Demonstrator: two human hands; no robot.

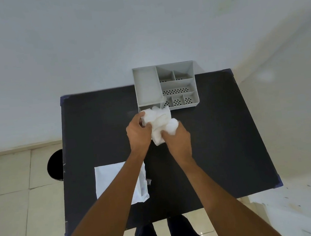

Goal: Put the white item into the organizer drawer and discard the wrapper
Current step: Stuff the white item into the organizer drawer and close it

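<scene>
A crumpled white item (160, 122) is held over the black table (222, 139), just in front of the grey organizer (146, 83). My left hand (138, 133) grips its left side and my right hand (178, 140) grips its lower right part. A small drawer (145, 107) sticks out at the organizer's front left, mostly hidden behind the white item. A flat white wrapper (109, 180) lies on the table near the front left, partly under my left forearm.
The organizer has several compartments, some with perforated floors, and stands at the table's far edge against a pale wall. A round black bin (55, 166) sits on the tiled floor left of the table. My legs show below the near edge.
</scene>
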